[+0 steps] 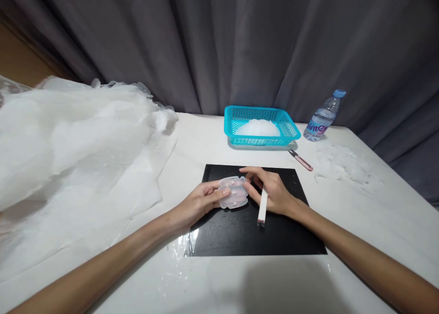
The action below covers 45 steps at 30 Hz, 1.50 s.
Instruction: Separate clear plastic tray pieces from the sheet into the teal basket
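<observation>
My left hand (207,198) pinches a small translucent, scallop-edged plastic piece (236,196) between thumb and fingers, with several small whitish bumps on its face. At the piece's right edge, my right hand (270,190) touches it with the thumb while the fingers curl. A slim white stick (262,208) with reddish marks at its lower end is tucked in the right hand and points down toward me. Both hands are above a black board (226,238) on the white table. What the right fingertips grip, if anything more, I cannot make out.
A turquoise basket (262,142) holds a white heap (259,128). Pink-handled thread snips (302,160) lie beside it, near a water bottle (322,117). Translucent white sheets (75,154) pile up on the left. Clear scraps (343,165) lie at right, and a grey curtain (219,44) hangs behind.
</observation>
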Tool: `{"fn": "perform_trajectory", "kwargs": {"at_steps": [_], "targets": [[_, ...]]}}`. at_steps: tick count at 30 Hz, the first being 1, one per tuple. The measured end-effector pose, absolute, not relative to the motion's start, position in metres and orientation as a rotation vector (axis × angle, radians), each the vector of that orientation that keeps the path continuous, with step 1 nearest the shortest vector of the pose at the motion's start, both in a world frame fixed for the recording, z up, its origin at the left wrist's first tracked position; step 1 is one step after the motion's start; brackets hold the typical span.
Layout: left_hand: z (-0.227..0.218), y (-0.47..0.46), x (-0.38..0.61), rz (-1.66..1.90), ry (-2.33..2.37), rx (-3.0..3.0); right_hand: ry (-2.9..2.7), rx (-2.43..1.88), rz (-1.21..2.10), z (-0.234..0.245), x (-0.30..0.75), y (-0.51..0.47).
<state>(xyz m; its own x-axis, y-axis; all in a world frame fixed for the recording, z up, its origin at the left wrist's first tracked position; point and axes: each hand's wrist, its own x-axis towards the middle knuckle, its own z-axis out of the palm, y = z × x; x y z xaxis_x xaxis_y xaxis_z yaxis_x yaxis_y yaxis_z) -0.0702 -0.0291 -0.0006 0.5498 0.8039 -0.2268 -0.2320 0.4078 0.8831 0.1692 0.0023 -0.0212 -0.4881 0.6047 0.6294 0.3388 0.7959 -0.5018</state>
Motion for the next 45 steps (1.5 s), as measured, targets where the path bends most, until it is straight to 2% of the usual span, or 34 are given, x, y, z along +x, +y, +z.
{"fn": "perform_trajectory", "kwargs": {"at_steps": [12, 23, 35, 45], "targets": [[0.005, -0.030, -0.069, 0.712, 0.699, 0.924, -2.112, -0.732, 0.425, -0.017, 0.168, 0.002], [0.007, -0.031, -0.068, 0.693, 0.749, 0.934, -2.222, -0.648, 0.220, -0.016, 0.171, -0.004], [0.007, -0.031, -0.067, 0.722, 0.747, 0.926, -2.255, -0.723, 0.192, -0.017, 0.170, -0.003], [0.006, -0.030, -0.066, 0.839, 0.793, 0.910, -2.196, -0.886, 0.037, -0.021, 0.168, -0.002]]}}
